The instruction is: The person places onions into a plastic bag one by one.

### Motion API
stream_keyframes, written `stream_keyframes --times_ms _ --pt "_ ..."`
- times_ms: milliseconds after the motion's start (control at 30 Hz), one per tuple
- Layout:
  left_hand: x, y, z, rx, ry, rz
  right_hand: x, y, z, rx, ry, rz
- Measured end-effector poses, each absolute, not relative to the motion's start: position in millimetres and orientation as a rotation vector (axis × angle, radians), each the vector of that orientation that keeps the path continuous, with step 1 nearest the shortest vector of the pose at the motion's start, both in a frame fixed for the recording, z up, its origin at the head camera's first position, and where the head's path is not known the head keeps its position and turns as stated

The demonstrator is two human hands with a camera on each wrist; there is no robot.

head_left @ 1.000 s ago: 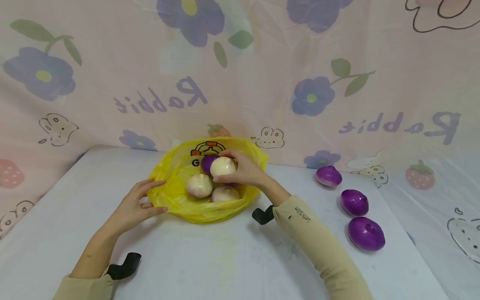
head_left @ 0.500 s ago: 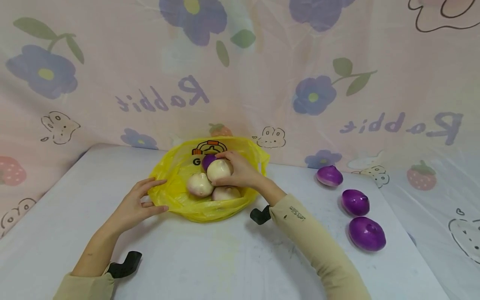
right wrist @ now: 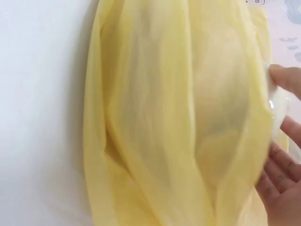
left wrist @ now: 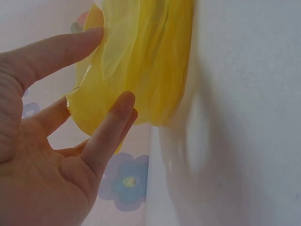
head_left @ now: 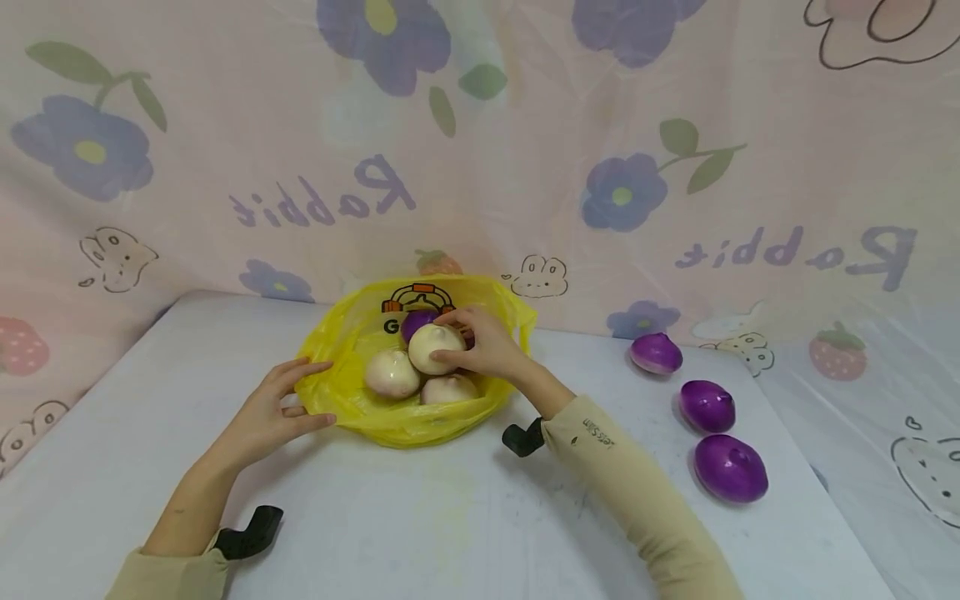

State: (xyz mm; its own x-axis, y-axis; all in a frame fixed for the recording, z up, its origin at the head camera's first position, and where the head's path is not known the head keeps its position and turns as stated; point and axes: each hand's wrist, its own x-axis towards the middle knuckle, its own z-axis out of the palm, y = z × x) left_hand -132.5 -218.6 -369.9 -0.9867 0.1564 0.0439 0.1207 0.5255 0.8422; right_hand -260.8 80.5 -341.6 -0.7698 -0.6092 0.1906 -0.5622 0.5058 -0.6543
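Note:
A yellow plastic bag [head_left: 330, 333] lies with its mouth open on the table. Inside it, my right hand [head_left: 487, 342] grips a white onion [head_left: 437, 348], thumb in front and fingers over its top and far side. A purple onion [head_left: 416, 323] sits behind it, partly hidden. Two more pale onions are in the bag, one at left [head_left: 392, 373] and one at front [head_left: 450, 389]. My left hand [head_left: 262, 417] touches the bag's left rim with spread fingers. In the left wrist view, the thumb and fingers [left wrist: 110, 136] lie against the yellow plastic.
Several things stand around: a purple onion [head_left: 656, 354] at the table's back right, with a second [head_left: 707, 407] and a third [head_left: 731, 468] nearer along the right side. A printed curtain [head_left: 480, 167] hangs behind the white table [head_left: 420, 533].
My right hand has moved the white onion slightly left and down into the bag, toward the pale onion at left. The left hand has stayed at the rim.

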Motion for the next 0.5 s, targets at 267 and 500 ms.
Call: stream_keyframes --times_ms 267,500 --pt "-131 -220 -371 0.246 2.711 1.492 -258 64 -345 -1.065 2.636 -1.079" --pt "-132 -220 -371 0.24 2.723 1.488 -257 56 -352 -1.034 2.63 -1.015"
